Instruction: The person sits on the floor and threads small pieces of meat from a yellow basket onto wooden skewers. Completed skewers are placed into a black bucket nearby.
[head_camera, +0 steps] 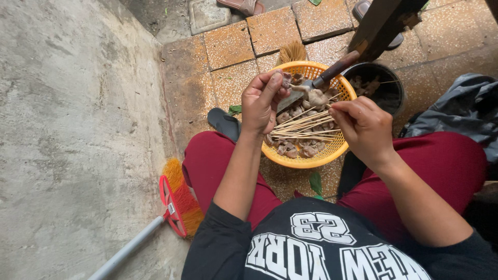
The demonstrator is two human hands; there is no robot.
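Observation:
My left hand [263, 101] is closed around a small piece of raw meat [287, 79], held over a round orange plastic basket [332, 153]. My right hand [364, 128] pinches a thin bamboo skewer [328, 104] with another pale meat piece [317, 97] at its tip. In the basket lie several meat pieces [295, 150], a bundle of bamboo skewers [306, 129] and a knife [327, 77] with a dark brown handle resting across the rim.
A black pot [386, 88] holding skewered meat stands behind the basket. A broom [174, 199] with orange bristles and a white handle lies at the left by a concrete wall [67, 129]. Sandals [224, 123] and a grey cloth [461, 109] lie on the tiled floor.

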